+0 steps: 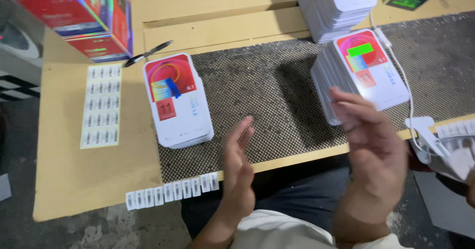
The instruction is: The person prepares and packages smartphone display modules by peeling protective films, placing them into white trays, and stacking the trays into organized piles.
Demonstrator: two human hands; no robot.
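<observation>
Landmark: a dark, pebbly anti-slip mat [277, 95] is lying across a pale board table [74, 180]; every place below is given relative to this mat.

Left hand: the left hand [238, 172] is hovering over the mat's near edge, open, fingers straight and together, palm turned sideways, gripping nothing.

Right hand: the right hand [373, 147] is hanging over the mat's near right part, blurred, fingers loosely spread and open, holding nothing that I can make out; its fingertips are sitting just before the right stack.

Right stack: a leaning pile of flat white packs [363, 76] with rounded corners and red printed fronts is resting on the mat's right side, nearest the right hand, probably kept within easy reach.

Left stack: a similar neat pile [177, 100] is sitting on the mat's left edge, well apart from both hands.

Far stack: a third white pile [339, 6] is standing just beyond the mat's far edge.

Label strip: small barcode stickers [170, 190] are lining the table edge just nearer than the mat, seemingly staged for peeling.

Label sheet: a sticker sheet [101, 105] is lying left of the mat.

Pen: a black pen [147, 54] is resting off the mat's far left corner.

Boxes: glossy red cartons [79, 16] are stacked far left of the mat.

Cable: a white cord [403, 76] is trailing across the mat's right side.
</observation>
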